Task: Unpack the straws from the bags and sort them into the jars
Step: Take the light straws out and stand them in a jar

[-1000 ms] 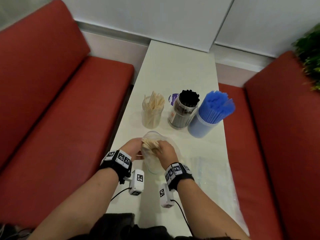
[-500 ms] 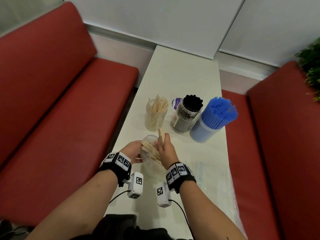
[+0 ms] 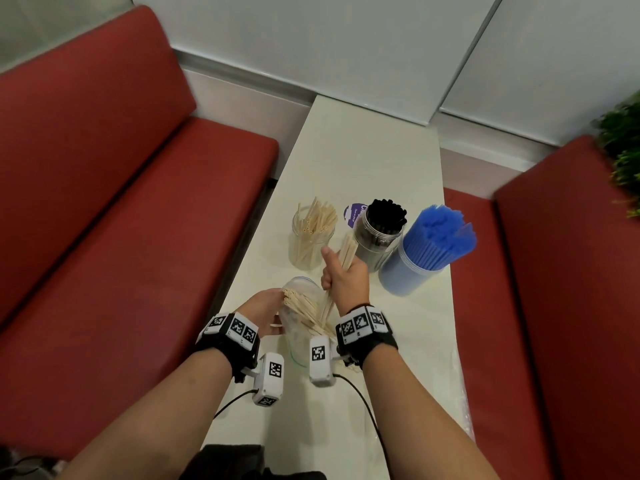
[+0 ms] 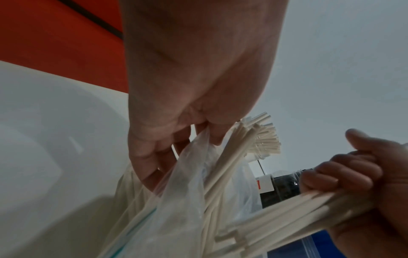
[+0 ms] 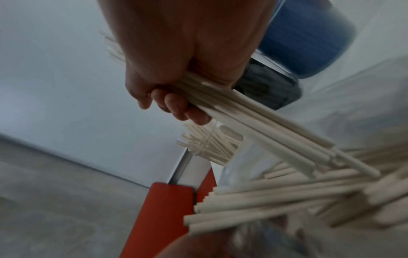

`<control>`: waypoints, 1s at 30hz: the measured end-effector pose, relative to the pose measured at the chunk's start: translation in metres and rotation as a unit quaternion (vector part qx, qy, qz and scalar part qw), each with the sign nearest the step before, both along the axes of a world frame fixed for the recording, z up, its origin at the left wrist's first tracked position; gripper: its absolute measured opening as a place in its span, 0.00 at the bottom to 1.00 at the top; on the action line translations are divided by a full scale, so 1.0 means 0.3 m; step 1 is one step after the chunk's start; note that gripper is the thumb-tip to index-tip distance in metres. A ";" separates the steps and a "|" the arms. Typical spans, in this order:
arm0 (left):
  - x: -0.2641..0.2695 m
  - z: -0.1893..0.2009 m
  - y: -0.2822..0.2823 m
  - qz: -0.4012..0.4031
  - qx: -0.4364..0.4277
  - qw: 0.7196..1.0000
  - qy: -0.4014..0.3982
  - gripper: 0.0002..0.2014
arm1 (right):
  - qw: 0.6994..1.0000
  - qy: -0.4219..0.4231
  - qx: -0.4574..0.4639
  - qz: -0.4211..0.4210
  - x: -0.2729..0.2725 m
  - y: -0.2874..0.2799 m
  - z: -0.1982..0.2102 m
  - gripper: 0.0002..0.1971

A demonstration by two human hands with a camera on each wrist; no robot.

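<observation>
My right hand (image 3: pixel 344 280) is clenched round a bundle of beige straws (image 3: pixel 347 252) lifted clear of the bag (image 3: pixel 298 336); my left hand (image 3: pixel 265 311) pinches the bag's open mouth, more beige straws still inside; the beige jar (image 3: pixel 310 237) on the bench (image 3: pixel 367 161) is partly filled, the black jar (image 3: pixel 379 242) and blue jar (image 3: pixel 412 268) look full; I judge only this bag remains.
</observation>
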State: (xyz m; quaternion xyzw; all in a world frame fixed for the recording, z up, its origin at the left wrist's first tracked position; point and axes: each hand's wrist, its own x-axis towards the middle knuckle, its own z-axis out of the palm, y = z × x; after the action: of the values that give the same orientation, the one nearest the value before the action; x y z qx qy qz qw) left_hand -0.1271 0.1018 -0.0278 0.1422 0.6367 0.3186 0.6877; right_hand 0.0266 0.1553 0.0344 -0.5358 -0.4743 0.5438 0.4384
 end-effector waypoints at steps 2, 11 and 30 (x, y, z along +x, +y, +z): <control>-0.006 0.001 0.005 0.000 0.004 1.000 -0.004 0.10 | 1.000 0.002 0.026 0.009 -0.004 0.024 0.045 0.19; -0.023 0.003 0.012 0.007 0.015 1.000 -0.022 0.14 | 0.971 0.105 0.206 -0.065 -0.096 0.368 0.423 0.17; -0.051 -0.023 0.013 -0.025 0.017 0.999 -0.026 0.13 | 0.996 -0.004 0.080 -0.041 -0.191 0.441 0.120 0.17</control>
State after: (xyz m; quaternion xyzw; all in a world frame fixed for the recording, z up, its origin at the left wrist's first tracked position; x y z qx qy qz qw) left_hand -0.1424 0.1057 -0.0347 0.1614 0.6094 0.3152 0.7094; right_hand -0.0305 0.2876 0.0703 -0.5198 -0.4957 0.4836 0.5002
